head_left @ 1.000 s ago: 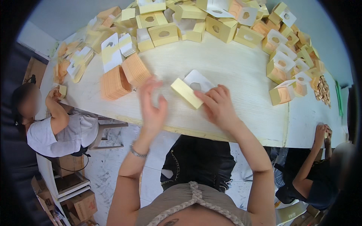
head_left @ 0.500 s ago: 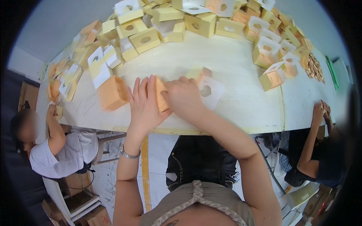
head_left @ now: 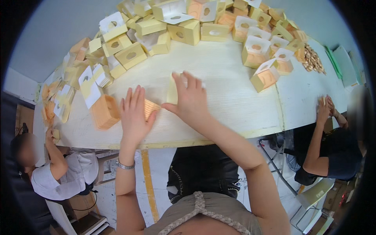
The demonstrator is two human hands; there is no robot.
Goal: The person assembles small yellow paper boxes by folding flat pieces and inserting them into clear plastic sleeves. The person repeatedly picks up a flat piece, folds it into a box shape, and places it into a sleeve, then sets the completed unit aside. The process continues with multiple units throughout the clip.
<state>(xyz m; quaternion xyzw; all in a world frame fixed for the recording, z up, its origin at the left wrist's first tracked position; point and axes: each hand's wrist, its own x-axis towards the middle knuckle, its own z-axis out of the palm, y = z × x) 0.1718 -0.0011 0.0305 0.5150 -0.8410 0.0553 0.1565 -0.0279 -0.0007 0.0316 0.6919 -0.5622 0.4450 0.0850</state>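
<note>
My left hand [head_left: 135, 117] rests on the table with its fingers stretched along a small orange ridged box [head_left: 151, 109], which it holds between thumb and fingers. Just right of it, my right hand [head_left: 191, 96] spans a pale yellow box [head_left: 171, 91], its thumb reaching out toward the orange one. Most of the yellow box is hidden under the palm and fingers. Left of my left hand stands a stack of orange ridged pieces [head_left: 105, 111], apart from my fingers. A white and yellow folded piece [head_left: 91, 88] leans behind that stack.
A heap of yellow boxes [head_left: 184, 32] with holes lines the table's far side. Open boxes with white flaps [head_left: 256, 53] stand at the right, beside a pile of small gold-brown pieces [head_left: 312, 59]. Co-workers sit left [head_left: 64, 172] and right [head_left: 333, 156].
My right hand has drawn away from the orange box onto the yellow box, whose white flap no longer shows. My left hand stays at the orange box. The whole view has shifted.
</note>
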